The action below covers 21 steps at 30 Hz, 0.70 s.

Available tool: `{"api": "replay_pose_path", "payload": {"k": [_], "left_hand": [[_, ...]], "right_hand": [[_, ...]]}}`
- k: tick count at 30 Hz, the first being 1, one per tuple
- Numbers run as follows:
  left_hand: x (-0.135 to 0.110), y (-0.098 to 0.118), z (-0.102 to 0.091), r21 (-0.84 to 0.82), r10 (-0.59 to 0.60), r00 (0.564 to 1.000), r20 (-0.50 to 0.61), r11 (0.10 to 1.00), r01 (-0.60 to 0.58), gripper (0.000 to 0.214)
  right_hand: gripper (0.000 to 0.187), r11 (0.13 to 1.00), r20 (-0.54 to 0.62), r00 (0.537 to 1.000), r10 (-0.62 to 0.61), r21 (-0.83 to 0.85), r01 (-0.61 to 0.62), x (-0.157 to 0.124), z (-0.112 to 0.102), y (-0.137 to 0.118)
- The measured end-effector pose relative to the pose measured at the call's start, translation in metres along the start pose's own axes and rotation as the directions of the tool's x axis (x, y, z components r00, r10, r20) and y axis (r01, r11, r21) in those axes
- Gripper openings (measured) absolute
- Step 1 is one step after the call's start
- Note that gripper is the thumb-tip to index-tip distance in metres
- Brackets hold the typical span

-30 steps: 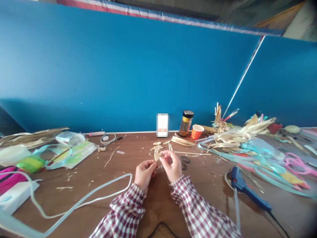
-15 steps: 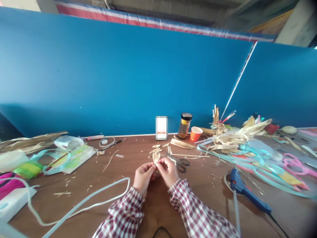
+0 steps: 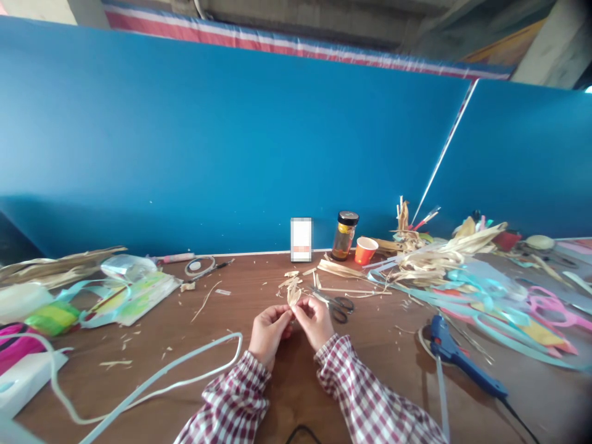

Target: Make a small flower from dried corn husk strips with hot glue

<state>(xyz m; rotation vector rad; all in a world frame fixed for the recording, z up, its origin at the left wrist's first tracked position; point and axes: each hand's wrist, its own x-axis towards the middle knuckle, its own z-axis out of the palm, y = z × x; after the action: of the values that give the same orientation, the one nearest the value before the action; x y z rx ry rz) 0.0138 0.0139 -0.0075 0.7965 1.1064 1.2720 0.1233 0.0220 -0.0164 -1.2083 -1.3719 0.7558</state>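
Pale dried-husk piece (image 3: pixel 293 294) sits pinched between the fingertips of the left hand (image 3: pixel 269 327) and right hand (image 3: pixel 317 319), which have drawn closer together than a second ago, apparently tightening their shared grip, just above the brown wooden table (image 3: pixel 194 333) near the black-handled scissors (image 3: pixel 340 305).

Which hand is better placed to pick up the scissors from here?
Right, probably. Both hands pinch the husk piece. The scissors lie just beside the right hand, on its outer side, while the left hand would have to cross over the right to reach them.
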Motion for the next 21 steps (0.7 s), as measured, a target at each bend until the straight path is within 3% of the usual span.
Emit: {"api": "replay_pose_path", "payload": {"k": [9,21], "left_hand": [[-0.0019,0.0002,0.0012,0.016,0.016,1.0,0.005,1.0,-0.016,0.036],[0.0047,-0.0047,-0.004,0.023,0.052,0.998,0.041,0.998,-0.053,0.033]], "right_hand": [[0.011,0.999,-0.028,0.999,0.039,0.023,-0.039,-0.001,-0.0007,-0.003],[0.015,0.999,-0.004,1.0,-0.028,-0.03,0.027,-0.0032,-0.0008,-0.0065]]}}
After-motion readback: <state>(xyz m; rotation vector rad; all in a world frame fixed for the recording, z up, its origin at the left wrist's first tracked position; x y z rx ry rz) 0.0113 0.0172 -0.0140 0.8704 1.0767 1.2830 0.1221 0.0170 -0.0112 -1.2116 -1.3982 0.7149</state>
